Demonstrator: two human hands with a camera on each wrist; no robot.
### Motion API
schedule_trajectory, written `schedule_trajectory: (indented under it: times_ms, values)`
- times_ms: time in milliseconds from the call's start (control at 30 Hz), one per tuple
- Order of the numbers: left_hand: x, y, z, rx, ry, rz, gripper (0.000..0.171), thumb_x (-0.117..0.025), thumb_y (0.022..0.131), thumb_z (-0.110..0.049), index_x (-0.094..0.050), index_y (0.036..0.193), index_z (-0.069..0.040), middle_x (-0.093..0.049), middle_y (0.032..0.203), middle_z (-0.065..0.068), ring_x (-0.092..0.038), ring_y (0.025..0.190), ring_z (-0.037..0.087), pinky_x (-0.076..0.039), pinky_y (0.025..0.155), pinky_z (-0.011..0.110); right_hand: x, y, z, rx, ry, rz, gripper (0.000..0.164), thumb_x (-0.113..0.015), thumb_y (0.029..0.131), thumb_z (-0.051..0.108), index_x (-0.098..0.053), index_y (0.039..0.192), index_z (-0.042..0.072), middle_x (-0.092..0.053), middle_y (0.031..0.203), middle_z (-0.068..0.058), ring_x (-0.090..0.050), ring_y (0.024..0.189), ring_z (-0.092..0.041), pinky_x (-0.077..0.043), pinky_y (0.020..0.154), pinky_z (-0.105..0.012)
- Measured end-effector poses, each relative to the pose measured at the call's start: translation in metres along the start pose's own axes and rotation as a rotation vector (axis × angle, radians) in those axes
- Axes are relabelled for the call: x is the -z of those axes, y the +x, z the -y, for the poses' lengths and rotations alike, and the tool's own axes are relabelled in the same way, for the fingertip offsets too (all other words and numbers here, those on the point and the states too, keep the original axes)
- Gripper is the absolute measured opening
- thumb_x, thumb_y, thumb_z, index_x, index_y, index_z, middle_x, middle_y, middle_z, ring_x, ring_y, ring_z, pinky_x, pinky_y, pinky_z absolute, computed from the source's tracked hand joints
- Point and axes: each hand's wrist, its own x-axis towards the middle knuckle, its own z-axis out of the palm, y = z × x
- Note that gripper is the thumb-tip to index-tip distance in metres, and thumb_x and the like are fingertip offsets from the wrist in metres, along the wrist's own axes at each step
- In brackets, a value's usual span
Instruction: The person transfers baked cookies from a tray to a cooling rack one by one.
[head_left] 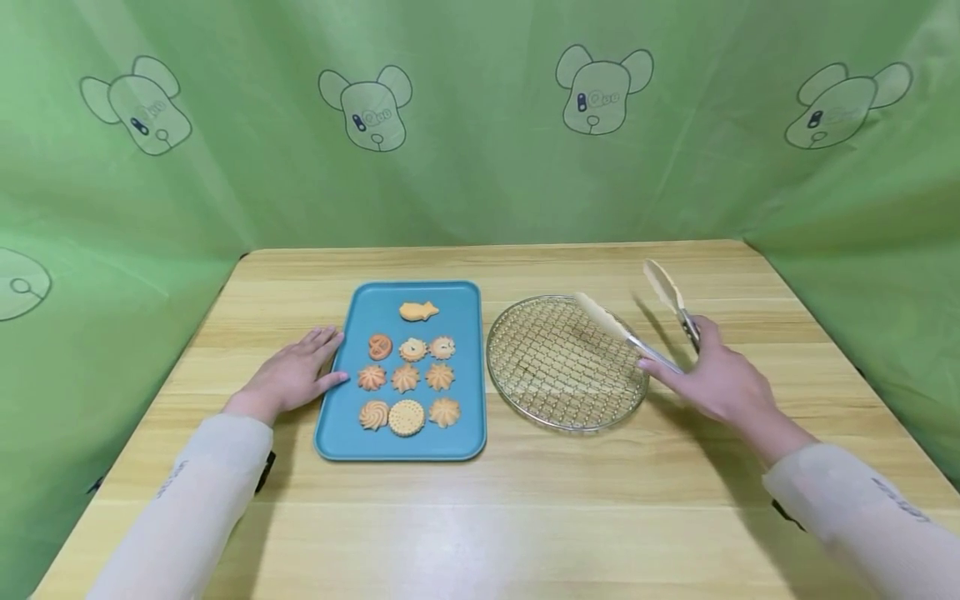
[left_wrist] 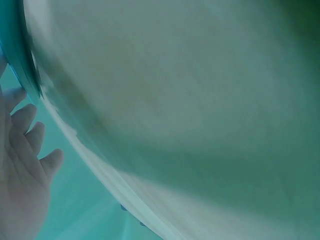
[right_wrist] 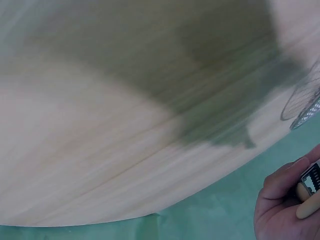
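My left hand (head_left: 295, 374) rests against the left rim of a blue tray (head_left: 397, 446), fingers extended; the left wrist view shows the same hand (left_wrist: 22, 165) beside the tray's edge. On the tray lie several cookies (head_left: 406, 378) in loose rows, with a fish-shaped cookie (head_left: 417, 312) by itself toward the far end. My right hand (head_left: 723, 379) grips a pair of tongs (head_left: 660, 362), whose two pale arms are spread apart, one over the round wire rack (head_left: 555, 375). Nothing sits between the tong tips. In the right wrist view, fingers (right_wrist: 280, 182) curl round the tongs' handle.
The rack lies just right of the tray on a light wooden table (head_left: 525, 533). A green curtain (head_left: 480, 183) with printed bear heads hangs behind the table and along both sides.
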Motion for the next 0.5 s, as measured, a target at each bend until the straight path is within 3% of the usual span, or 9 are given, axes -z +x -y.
schedule_trajectory:
  times_ms: [233, 500]
  values:
    - [0.000, 0.000, 0.000, 0.003, 0.000, 0.001, 0.072, -0.046, 0.099, -0.044, -0.021, 0.151, -0.001, -0.016, 0.155, 0.020, -0.011, 0.142, 0.038, -0.017, 0.113, 0.053, -0.001, -0.001, 0.016, 0.078, -0.028, 0.039, 0.118, -0.054, 0.073, 0.080, 0.006, 0.154, 0.017, -0.057, 0.098, -0.036, -0.060, 0.068, -0.039, -0.042, 0.040, -0.037]
    - [0.003, -0.001, -0.002, -0.015, 0.002, -0.012, 0.071, -0.048, 0.099, -0.042, -0.025, 0.149, 0.002, -0.019, 0.154, 0.022, -0.015, 0.140, 0.040, -0.019, 0.112, 0.054, -0.004, -0.004, 0.034, 0.158, -0.047, 0.057, 0.121, -0.060, 0.068, 0.079, 0.005, 0.154, 0.024, -0.057, 0.065, -0.007, -0.054, 0.055, -0.025, -0.041, 0.039, -0.035]
